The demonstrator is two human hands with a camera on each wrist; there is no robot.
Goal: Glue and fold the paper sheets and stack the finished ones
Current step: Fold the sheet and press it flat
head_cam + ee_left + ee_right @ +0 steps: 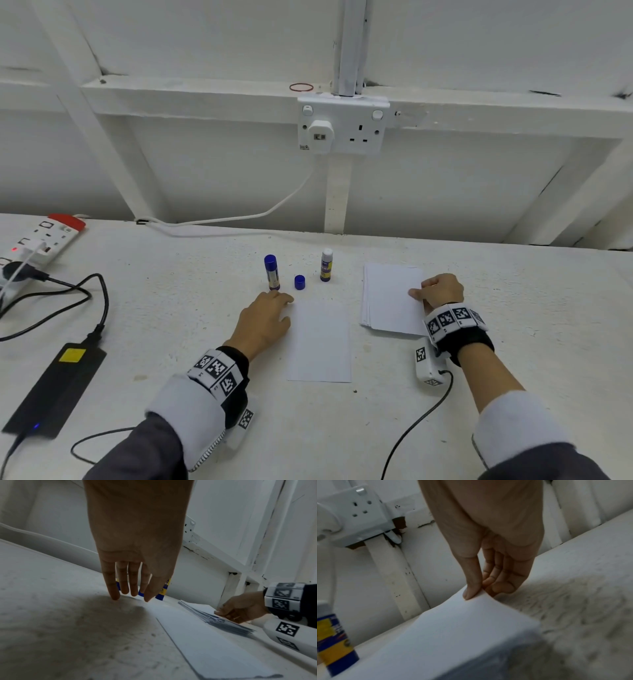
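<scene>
A stack of white paper sheets (390, 298) lies on the table at the right. My right hand (436, 291) pinches the top sheet (453, 622) at its right edge, thumb on top, fingers under; the edge is lifted. A single folded white sheet (320, 342) lies in the middle. My left hand (270, 317) hovers with straight fingers (125, 586) at that sheet's far left corner, holding nothing. Behind it stand a capped blue glue stick (271, 272), a loose blue cap (299, 282) and an uncapped glue stick (326, 265).
A power strip (37, 243) and a black adapter (56, 387) with cables lie at the left. A wall socket (342, 125) sits above the table's back edge. A cable (418, 421) trails from my right wrist camera.
</scene>
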